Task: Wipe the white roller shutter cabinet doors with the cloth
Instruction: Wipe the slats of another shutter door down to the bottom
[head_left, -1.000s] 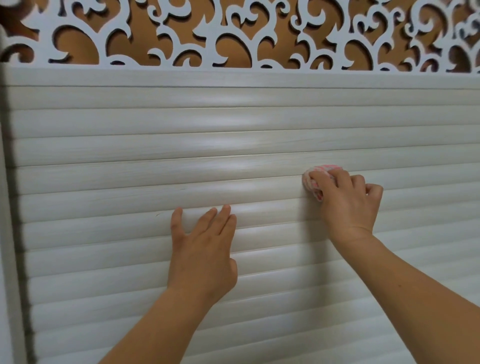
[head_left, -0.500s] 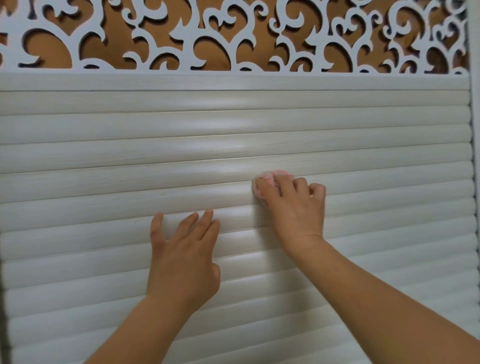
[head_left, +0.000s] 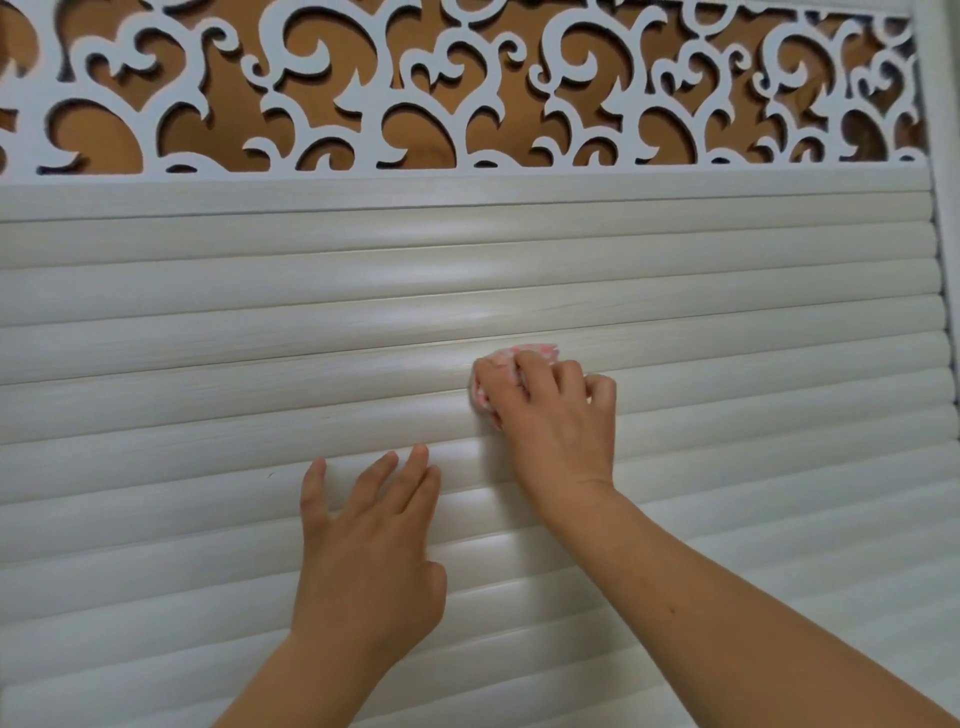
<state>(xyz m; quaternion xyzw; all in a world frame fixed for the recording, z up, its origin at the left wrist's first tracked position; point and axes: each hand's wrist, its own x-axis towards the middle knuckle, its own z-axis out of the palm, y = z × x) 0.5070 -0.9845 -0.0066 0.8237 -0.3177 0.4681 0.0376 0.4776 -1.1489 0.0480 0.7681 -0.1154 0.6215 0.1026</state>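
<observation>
the roller shutter door (head_left: 156, 322) fills the view, its rounded white slats running level from the left edge across to the frame post on the right, with narrow grooves between them. the left hand (head_left: 363, 561) lies flat on the slats low and left of centre, fingers straight and a little spread, holding nothing; it looks to be steadying the flexible shutter, and it does that best by pressing evenly so the slats do not give under the wipe. up and to the right of it, near but apart, the right hand (head_left: 550, 410) has its fingers curled round a bunched pink and white cloth (head_left: 524, 352), pressing the wad against a slat about halfway up the visible door; only the top and left edge of the cloth peek out past the knuckles. the step in hand is judged to be a stroke along that slat. to do it well, travel with the slat's length, not across it, keep the wad plump enough to ride the curve and dip into the groove above, and overlap each pass onto the next slat. the stretch right of the hand up to the white frame post (head_left: 943, 260) wants care at the end, where dust likely gathers. above it all runs the white scrollwork panel (head_left: 363, 130) over a brown backing
</observation>
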